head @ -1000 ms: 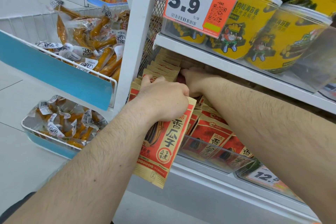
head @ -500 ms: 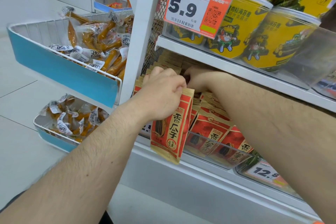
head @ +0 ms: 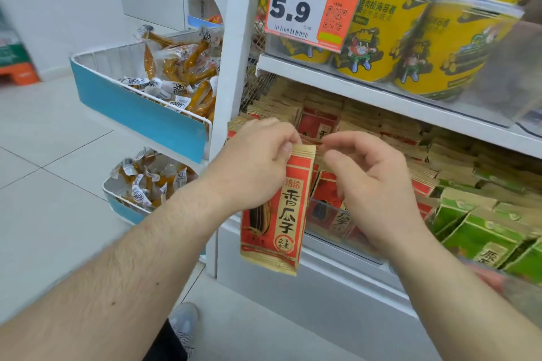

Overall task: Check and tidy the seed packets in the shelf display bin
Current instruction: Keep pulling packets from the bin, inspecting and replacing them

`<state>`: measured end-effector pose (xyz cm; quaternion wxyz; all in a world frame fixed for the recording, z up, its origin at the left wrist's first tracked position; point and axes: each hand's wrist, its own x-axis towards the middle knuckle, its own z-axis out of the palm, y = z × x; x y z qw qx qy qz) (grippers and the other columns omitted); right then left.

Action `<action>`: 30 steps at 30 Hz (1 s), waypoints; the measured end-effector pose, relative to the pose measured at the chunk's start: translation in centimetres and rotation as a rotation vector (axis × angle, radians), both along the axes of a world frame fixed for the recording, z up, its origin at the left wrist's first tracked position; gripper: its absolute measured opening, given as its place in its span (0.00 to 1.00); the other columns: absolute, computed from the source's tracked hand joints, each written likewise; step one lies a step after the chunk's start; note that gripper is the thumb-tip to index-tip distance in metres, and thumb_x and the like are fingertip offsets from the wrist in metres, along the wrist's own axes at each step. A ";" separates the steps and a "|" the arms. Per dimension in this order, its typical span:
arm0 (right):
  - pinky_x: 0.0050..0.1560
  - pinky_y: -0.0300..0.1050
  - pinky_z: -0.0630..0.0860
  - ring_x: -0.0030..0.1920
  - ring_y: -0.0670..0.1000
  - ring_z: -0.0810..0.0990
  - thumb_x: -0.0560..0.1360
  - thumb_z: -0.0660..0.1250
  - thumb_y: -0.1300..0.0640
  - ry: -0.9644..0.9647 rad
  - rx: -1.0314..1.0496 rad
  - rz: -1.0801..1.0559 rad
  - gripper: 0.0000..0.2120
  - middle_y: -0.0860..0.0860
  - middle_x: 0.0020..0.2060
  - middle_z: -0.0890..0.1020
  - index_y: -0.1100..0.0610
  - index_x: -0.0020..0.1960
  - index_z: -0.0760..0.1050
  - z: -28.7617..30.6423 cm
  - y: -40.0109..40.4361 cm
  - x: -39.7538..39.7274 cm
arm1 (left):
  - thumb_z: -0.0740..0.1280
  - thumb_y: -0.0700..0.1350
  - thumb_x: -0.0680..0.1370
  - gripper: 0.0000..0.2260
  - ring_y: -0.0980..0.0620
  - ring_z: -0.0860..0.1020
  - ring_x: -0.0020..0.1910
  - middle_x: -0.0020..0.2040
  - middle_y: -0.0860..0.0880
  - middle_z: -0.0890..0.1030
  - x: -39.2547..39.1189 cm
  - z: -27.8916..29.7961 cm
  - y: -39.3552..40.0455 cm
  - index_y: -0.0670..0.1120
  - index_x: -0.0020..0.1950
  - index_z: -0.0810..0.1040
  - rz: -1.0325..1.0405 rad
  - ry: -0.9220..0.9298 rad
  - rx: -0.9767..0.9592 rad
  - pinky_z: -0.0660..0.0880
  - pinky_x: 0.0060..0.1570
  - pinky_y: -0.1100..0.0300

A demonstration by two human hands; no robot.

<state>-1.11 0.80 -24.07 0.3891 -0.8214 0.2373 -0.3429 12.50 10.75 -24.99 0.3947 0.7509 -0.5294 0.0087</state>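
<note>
My left hand [head: 258, 161] pinches the top edge of a red and tan seed packet [head: 278, 217], which hangs upright in front of the shelf display bin [head: 331, 220]. My right hand [head: 372, 182] hovers just to its right with fingers loosely curled and nothing in it. Behind both hands the bin holds several red and tan seed packets [head: 319, 123] standing in rows. Green packets [head: 481, 228] fill the bin's right part.
Yellow tubs [head: 451, 41] stand on the shelf above, behind an orange 5.9 price tag [head: 311, 9]. A white upright post [head: 234, 53] borders the bin on the left. Beyond it hang two blue-fronted wire baskets [head: 137, 108] of wrapped snacks. White tiled floor lies below.
My right hand has come out from deep in the bin to just beside the packet. My left hand has drawn the packet out and down, clear of the rows.
</note>
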 end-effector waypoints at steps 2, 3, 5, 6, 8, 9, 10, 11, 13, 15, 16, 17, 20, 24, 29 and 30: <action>0.38 0.45 0.78 0.38 0.47 0.81 0.69 0.70 0.43 0.061 0.178 0.045 0.12 0.49 0.39 0.83 0.50 0.46 0.81 -1.2 0.7 -0.4 | 0.58 0.40 0.81 0.13 0.52 0.70 0.51 0.43 0.59 0.71 -1.0 -0.6 -0.4 0.57 0.41 0.69 -0.041 0.012 0.017 0.69 0.53 0.53; 0.38 0.51 0.78 0.39 0.53 0.82 0.67 0.71 0.39 0.079 0.258 0.066 0.15 0.53 0.38 0.84 0.51 0.43 0.81 -1.8 0.8 -0.6 | 0.58 0.40 0.80 0.12 0.51 0.71 0.51 0.43 0.58 0.71 -1.6 -0.9 -0.6 0.56 0.43 0.71 -0.056 0.021 0.012 0.70 0.53 0.52; 0.38 0.59 0.80 0.37 0.60 0.83 0.67 0.73 0.42 0.069 0.313 0.044 0.13 0.57 0.35 0.84 0.51 0.41 0.81 -2.7 1.0 -0.9 | 0.59 0.39 0.80 0.10 0.52 0.72 0.50 0.44 0.56 0.73 -2.7 -1.6 -0.9 0.53 0.45 0.72 -0.068 0.051 -0.007 0.70 0.52 0.55; 0.39 0.62 0.81 0.37 0.61 0.83 0.69 0.73 0.44 0.060 0.299 0.015 0.10 0.57 0.34 0.84 0.51 0.40 0.81 -3.1 0.9 -1.0 | 0.59 0.40 0.80 0.09 0.54 0.72 0.49 0.45 0.55 0.74 -3.0 -2.0 -0.9 0.53 0.45 0.73 -0.069 0.081 -0.016 0.70 0.51 0.57; 0.39 0.64 0.80 0.37 0.62 0.83 0.72 0.73 0.50 0.048 0.284 -0.022 0.07 0.56 0.33 0.84 0.51 0.38 0.81 -3.6 0.7 -1.6 | 0.62 0.41 0.80 0.08 0.58 0.75 0.47 0.45 0.57 0.76 -3.4 -2.6 -0.9 0.54 0.45 0.74 -0.075 0.203 -0.043 0.72 0.48 0.61; 0.39 0.62 0.80 0.36 0.61 0.83 0.73 0.73 0.53 0.041 0.295 -0.025 0.07 0.55 0.33 0.84 0.51 0.37 0.81 -3.8 0.6 -1.8 | 0.64 0.42 0.80 0.08 0.59 0.76 0.45 0.44 0.57 0.77 -3.3 -2.9 -0.8 0.54 0.45 0.74 -0.078 0.295 -0.061 0.74 0.46 0.62; 0.38 0.58 0.80 0.35 0.59 0.83 0.74 0.72 0.54 0.032 0.315 -0.019 0.07 0.54 0.32 0.84 0.51 0.37 0.81 -4.0 0.4 -2.0 | 0.67 0.42 0.79 0.07 0.60 0.77 0.43 0.43 0.57 0.78 -3.2 -3.1 -0.7 0.54 0.44 0.76 -0.080 0.403 -0.078 0.76 0.44 0.62; 0.35 0.54 0.79 0.33 0.57 0.82 0.75 0.71 0.54 0.022 0.337 -0.012 0.09 0.53 0.31 0.83 0.54 0.37 0.81 -4.3 0.3 -2.1 | 0.70 0.43 0.77 0.06 0.59 0.78 0.40 0.41 0.55 0.79 -3.0 -3.2 -0.6 0.52 0.42 0.77 -0.086 0.525 -0.091 0.77 0.42 0.62; 0.31 0.49 0.73 0.30 0.55 0.78 0.76 0.69 0.52 0.013 0.364 -0.007 0.14 0.55 0.29 0.81 0.60 0.36 0.79 -4.5 0.1 -2.2 | 0.74 0.44 0.71 0.05 0.56 0.80 0.37 0.36 0.51 0.82 -2.6 -3.3 -0.4 0.48 0.38 0.79 -0.124 0.756 -0.108 0.79 0.37 0.60; 0.32 0.48 0.73 0.30 0.58 0.78 0.77 0.68 0.51 -0.002 0.408 0.001 0.17 0.58 0.30 0.80 0.62 0.36 0.78 -4.5 -0.2 -2.3 | 0.73 0.47 0.66 0.05 0.54 0.81 0.34 0.33 0.49 0.83 -2.3 -3.5 -0.3 0.47 0.36 0.81 -0.146 0.880 -0.116 0.80 0.35 0.61; 0.32 0.47 0.74 0.30 0.58 0.79 0.77 0.67 0.52 -0.012 0.443 0.003 0.17 0.58 0.29 0.81 0.62 0.35 0.79 -4.3 -0.2 -2.3 | 0.72 0.47 0.65 0.05 0.53 0.82 0.34 0.33 0.49 0.83 -2.2 -3.6 -0.3 0.47 0.36 0.81 -0.147 0.916 -0.121 0.80 0.35 0.61; 0.30 0.43 0.74 0.28 0.54 0.79 0.78 0.66 0.53 -0.020 0.475 0.004 0.18 0.56 0.27 0.80 0.62 0.34 0.79 -4.2 -0.3 -2.4 | 0.72 0.47 0.65 0.05 0.53 0.82 0.35 0.34 0.48 0.84 -2.0 -3.6 -0.2 0.46 0.37 0.82 -0.147 0.945 -0.128 0.80 0.35 0.61; 0.21 0.34 0.65 0.19 0.45 0.71 0.79 0.65 0.56 -0.041 0.564 -0.004 0.17 0.51 0.22 0.75 0.62 0.34 0.78 -3.8 0.0 -2.6 | 0.71 0.45 0.64 0.04 0.53 0.82 0.34 0.33 0.48 0.84 -1.8 -3.6 -0.2 0.45 0.36 0.82 -0.143 0.988 -0.149 0.78 0.32 0.63; 0.20 0.35 0.64 0.18 0.46 0.70 0.79 0.64 0.55 -0.041 0.619 -0.005 0.17 0.52 0.21 0.74 0.62 0.34 0.77 -3.9 0.1 -2.7 | 0.70 0.44 0.64 0.03 0.54 0.82 0.32 0.31 0.48 0.83 -1.9 -3.6 -0.3 0.46 0.34 0.82 -0.151 0.972 -0.137 0.78 0.31 0.63; 0.20 0.35 0.64 0.17 0.45 0.69 0.80 0.64 0.55 -0.059 0.614 -0.016 0.18 0.51 0.19 0.74 0.62 0.34 0.76 -3.5 0.0 -2.7 | 0.71 0.45 0.64 0.05 0.51 0.82 0.33 0.34 0.46 0.84 -2.1 -4.0 -0.7 0.46 0.37 0.83 -0.145 1.045 -0.152 0.81 0.33 0.58; 0.20 0.35 0.63 0.17 0.46 0.68 0.80 0.64 0.55 -0.076 0.623 -0.026 0.18 0.51 0.19 0.73 0.62 0.33 0.75 -3.5 -0.1 -2.8 | 0.71 0.46 0.65 0.09 0.50 0.83 0.35 0.37 0.45 0.84 -2.3 -4.2 -0.7 0.44 0.42 0.83 -0.161 1.076 -0.139 0.81 0.35 0.56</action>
